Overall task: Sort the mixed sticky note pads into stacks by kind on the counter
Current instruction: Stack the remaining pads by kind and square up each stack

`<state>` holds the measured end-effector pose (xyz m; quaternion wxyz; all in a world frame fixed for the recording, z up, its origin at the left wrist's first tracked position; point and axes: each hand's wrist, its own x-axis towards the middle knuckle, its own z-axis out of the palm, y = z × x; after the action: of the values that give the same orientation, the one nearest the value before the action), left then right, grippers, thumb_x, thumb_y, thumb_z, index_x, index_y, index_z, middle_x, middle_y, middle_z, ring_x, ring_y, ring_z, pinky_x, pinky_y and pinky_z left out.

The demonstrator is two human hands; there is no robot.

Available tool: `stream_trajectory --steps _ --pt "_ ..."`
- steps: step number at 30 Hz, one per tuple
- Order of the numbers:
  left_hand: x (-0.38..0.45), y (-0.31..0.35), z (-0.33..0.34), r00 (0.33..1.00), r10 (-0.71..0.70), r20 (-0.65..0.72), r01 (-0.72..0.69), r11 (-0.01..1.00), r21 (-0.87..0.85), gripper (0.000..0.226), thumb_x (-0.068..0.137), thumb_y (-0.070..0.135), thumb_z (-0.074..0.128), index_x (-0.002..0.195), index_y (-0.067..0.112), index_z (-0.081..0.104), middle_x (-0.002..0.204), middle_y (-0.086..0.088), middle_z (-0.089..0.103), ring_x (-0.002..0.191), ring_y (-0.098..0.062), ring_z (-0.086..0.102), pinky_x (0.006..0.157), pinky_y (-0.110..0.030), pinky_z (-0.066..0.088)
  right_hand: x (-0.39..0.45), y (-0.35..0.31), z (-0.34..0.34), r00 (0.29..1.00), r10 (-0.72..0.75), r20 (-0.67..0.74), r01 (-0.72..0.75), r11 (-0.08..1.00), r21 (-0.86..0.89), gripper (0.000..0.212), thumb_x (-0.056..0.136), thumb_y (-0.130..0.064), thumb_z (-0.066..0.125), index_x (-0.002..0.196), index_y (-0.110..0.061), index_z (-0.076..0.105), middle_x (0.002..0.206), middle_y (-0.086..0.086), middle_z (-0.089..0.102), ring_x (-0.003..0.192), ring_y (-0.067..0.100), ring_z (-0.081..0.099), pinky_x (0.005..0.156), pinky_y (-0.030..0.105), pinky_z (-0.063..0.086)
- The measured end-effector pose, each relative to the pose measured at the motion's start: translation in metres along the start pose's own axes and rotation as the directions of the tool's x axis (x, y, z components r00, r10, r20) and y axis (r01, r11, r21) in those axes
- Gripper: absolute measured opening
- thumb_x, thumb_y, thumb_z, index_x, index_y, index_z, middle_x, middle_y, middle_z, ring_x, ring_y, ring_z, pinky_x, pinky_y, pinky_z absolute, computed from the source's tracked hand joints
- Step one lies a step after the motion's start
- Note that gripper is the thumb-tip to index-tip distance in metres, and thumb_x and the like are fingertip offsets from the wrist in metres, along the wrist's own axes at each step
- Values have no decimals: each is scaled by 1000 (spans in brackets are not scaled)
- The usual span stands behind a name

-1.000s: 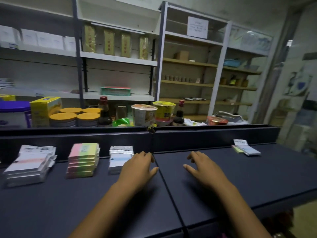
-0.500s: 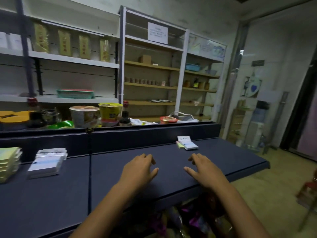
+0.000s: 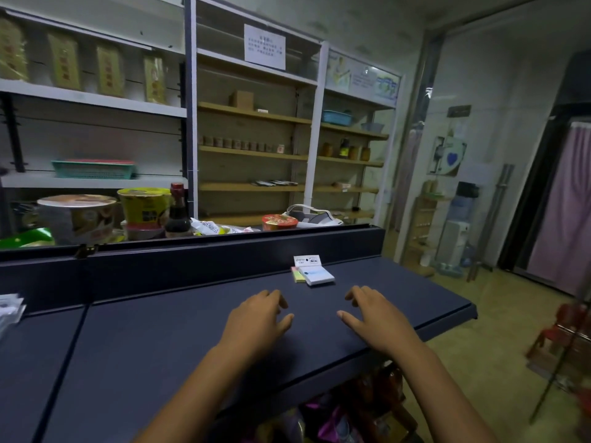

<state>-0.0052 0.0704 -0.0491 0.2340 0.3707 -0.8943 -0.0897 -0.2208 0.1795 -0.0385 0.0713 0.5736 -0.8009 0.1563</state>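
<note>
Head view has swung right, so the last loose pads [image 3: 315, 274] now lie just beyond the left hand [image 3: 256, 321] and right hand [image 3: 374, 319], both relaxed, empty, resting on the table [image 3: 160, 346], ready to reach.

On the dark counter [image 3: 192, 340] three sticky note pads lie in one small cluster: one white-labelled pad [image 3: 307, 260], one pastel multicoloured pad [image 3: 296, 274] and one pale blue pad [image 3: 318, 275]. One more stack of packets [image 3: 8, 311] shows at the left edge, its number unclear. Two hands are in view, the left hand [image 3: 256, 321] and the right hand [image 3: 377, 321]. Behind the counter stand two large instant noodle cups [image 3: 78, 215], one small red-lidded bowl [image 3: 279, 221] and one dark sauce bottle [image 3: 177, 212].
</note>
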Motion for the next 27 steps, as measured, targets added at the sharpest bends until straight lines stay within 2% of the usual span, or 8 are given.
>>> stream_trajectory --steps 10,17,27 --pt "108 -21 41 997 -69 -21 68 997 -21 33 95 49 52 119 27 55 118 8 58 105 -15 57 82 -32 50 95 41 20 1000 -17 -10 17 1000 -6 40 97 -53 49 126 -27 48 125 -8 52 117 12 51 95 31 47" --pt "152 -16 72 992 -120 -40 119 993 -25 32 93 48 53 117 28 55 114 8 60 105 -15 58 83 -34 51 150 71 34 999 -33 2 33 999 14 42 97 -53 50 129 -26 48 126 -7 53 120 13 50 96 32 47" --pt "178 -3 106 956 -275 -102 274 961 -23 31 94 48 51 117 28 53 115 9 58 105 -15 57 83 -35 51 228 91 68 974 -226 16 222 967 127 33 95 -49 53 120 -28 51 116 -9 54 111 12 52 91 34 48"
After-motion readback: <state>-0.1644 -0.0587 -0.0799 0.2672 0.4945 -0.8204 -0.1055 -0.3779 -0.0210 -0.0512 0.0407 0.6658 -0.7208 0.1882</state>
